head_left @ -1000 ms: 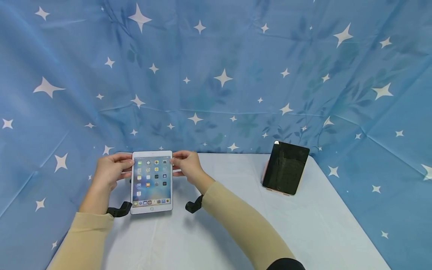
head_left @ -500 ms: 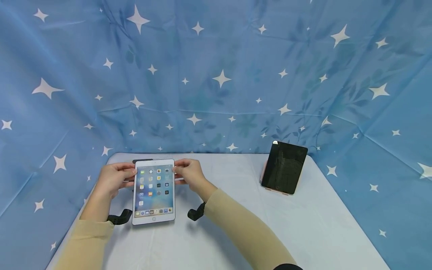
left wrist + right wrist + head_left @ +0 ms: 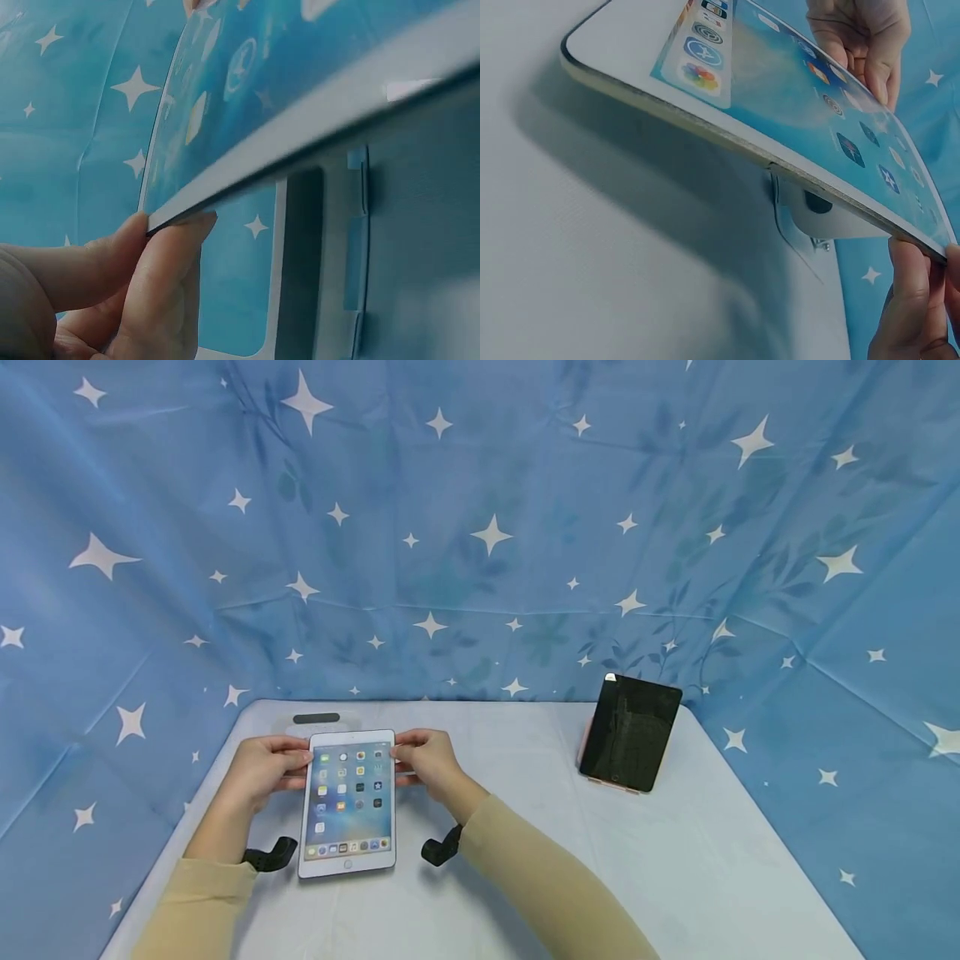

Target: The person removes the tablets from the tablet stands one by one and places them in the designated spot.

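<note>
A white tablet (image 3: 349, 814) with a lit screen of app icons is held upright, leaning back, at the left of the table. My left hand (image 3: 262, 768) pinches its left edge near the top, thumb in front and fingers behind. On the opposite edge, my right hand (image 3: 433, 762) pinches it the same way. Just beyond the tablet's top lies a pale stand with a dark strip (image 3: 317, 718), partly hidden by the tablet. From the right wrist, the tablet's lower edge (image 3: 667, 112) appears raised over its shadow on the table.
At the back right, a black-screened tablet (image 3: 632, 733) leans on a pinkish stand (image 3: 613, 786). White cloth covers the table (image 3: 525, 777). A blue star-patterned curtain (image 3: 480, 568) closes off the back and sides. Black cameras (image 3: 272, 856) sit on both wrists.
Both hands have brought the white tablet down in the view, toward me and slightly right. The dark strip and pale stand behind it have come into sight. The black-screened tablet stays put.
</note>
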Tool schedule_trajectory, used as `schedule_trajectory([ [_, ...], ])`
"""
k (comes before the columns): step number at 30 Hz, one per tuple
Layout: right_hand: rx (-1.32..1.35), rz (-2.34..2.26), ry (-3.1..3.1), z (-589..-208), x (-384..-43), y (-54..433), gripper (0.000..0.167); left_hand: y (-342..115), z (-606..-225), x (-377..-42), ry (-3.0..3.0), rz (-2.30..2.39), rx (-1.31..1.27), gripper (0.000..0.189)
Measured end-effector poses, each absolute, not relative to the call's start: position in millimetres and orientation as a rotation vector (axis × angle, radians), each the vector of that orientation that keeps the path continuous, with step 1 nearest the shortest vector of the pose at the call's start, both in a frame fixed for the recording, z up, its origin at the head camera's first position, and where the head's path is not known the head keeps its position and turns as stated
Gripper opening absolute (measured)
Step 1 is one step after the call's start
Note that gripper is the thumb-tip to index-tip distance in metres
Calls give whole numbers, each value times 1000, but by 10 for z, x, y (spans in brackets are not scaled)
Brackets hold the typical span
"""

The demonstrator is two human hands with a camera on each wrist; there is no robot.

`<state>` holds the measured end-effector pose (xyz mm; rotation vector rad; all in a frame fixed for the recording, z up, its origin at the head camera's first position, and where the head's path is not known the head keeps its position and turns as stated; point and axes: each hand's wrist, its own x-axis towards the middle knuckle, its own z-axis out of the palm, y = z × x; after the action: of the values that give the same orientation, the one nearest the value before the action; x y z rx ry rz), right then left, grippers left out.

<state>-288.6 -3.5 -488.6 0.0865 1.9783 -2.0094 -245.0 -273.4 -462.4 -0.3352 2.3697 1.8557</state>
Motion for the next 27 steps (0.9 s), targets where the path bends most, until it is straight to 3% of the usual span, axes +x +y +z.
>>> schedule_trajectory([
  [27,79,-1981,1919,-5158,-2623,242,14,-2507,-4910,-2296,2368,1759,-334,39],
])
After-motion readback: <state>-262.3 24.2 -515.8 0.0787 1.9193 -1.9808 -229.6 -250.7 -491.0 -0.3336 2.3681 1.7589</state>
